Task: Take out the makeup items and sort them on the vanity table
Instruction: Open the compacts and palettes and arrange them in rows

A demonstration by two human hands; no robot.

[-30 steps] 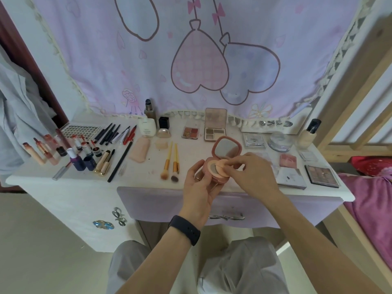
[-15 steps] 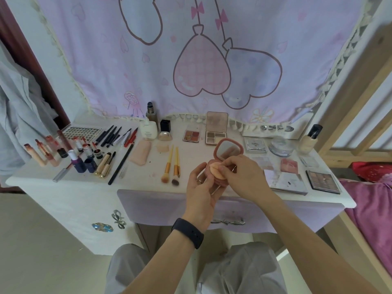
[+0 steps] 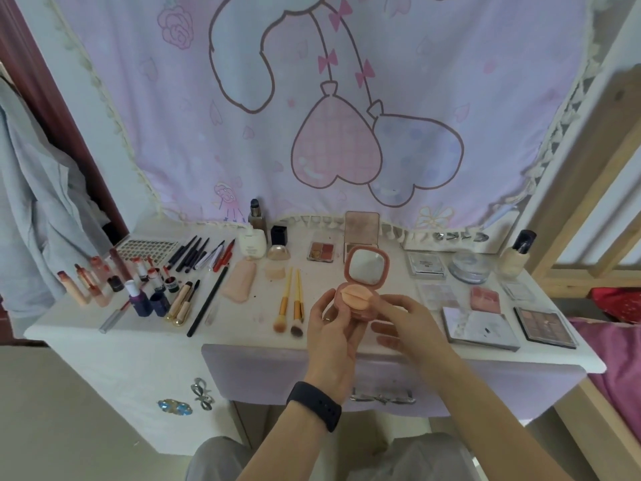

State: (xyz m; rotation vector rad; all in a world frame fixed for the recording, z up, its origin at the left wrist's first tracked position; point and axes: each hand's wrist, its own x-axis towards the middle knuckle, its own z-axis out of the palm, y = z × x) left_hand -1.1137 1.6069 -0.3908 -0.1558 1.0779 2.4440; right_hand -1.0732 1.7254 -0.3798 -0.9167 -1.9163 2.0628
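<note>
A pink square compact (image 3: 365,313) hangs above the front of the white vanity table (image 3: 242,322). Its mirrored lid (image 3: 367,265) stands open and upright. A round peach puff (image 3: 357,296) lies flat in its base. My left hand (image 3: 333,336) grips the compact from the left and underneath. Just right of it is my right hand (image 3: 411,324), fingers loosely extended and holding nothing, the fingertips at the compact's right edge.
Lipsticks (image 3: 93,282), dark pencils (image 3: 197,251) and two yellow brushes (image 3: 291,307) lie left of my hands. Eyeshadow palettes (image 3: 544,322), a clear jar (image 3: 468,267) and a foundation bottle (image 3: 516,255) fill the right. A wooden bed frame (image 3: 569,216) borders the right side.
My right hand set the puff down into the compact's base and came off it to the right. The compact rose slightly. The view tilted upward.
</note>
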